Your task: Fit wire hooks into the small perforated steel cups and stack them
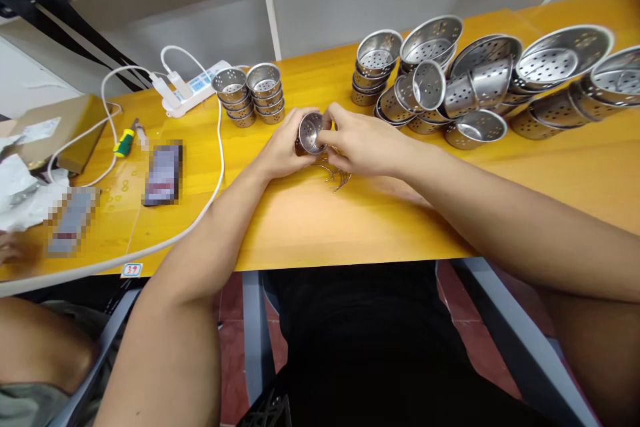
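A small perforated metal cup (311, 132) is tilted with its opening toward me, near the middle of the yellow table (300, 227). My left hand (283, 147) is wrapped round its left side. At the cup's right rim is my right hand (353, 140), fingers bent and pressed together; whatever they may pinch is hidden. Several thin curved wires (340, 177) lie on the table just below the hands. Two stacks of similar cups, a left one (231, 90) and a right one (265, 87), stand behind my left hand.
Many perforated cups (433, 43), stacked and loose, fill the back right. A power strip (193, 95) with a white cable (221, 147), a screwdriver (125, 140), two phones (164, 173) and a cardboard box (80, 127) are at the left. Another person's leg (45, 340) shows lower left.
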Available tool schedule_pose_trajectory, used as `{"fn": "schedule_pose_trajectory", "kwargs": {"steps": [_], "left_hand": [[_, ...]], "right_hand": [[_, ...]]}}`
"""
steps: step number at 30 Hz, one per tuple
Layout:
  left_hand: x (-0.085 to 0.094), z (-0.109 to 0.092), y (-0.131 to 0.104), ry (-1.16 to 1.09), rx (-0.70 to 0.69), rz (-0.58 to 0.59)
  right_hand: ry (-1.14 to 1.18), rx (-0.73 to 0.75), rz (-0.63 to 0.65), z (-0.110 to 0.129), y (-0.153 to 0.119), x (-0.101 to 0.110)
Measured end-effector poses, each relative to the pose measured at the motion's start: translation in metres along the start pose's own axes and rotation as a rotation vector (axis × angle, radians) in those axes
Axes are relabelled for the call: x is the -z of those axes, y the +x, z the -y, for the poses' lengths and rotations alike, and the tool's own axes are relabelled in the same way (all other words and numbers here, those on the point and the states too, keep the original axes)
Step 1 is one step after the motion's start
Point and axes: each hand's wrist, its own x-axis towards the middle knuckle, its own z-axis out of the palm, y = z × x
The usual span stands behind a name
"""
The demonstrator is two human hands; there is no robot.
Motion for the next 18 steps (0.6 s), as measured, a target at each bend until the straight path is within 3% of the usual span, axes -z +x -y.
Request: {"fn": "schedule_pose_trajectory", "kwargs": {"steps": [8, 12, 18], "left_hand": [[0.001, 0.007, 0.001, 0.050, -0.008, 0.033], [0.000, 0.005, 0.001, 0.066, -0.008, 0.032], [0.008, -0.016, 0.004, 0.116, 0.149, 0.107]], "right_hand": [[0.316, 0.064, -0.293, -0.019, -0.007, -0.027], [0.379, 0.055, -0.318, -0.021, -0.006, -0.029], [0.463, -0.013, -0.290, -0.016, -0.006, -0.023]]}}
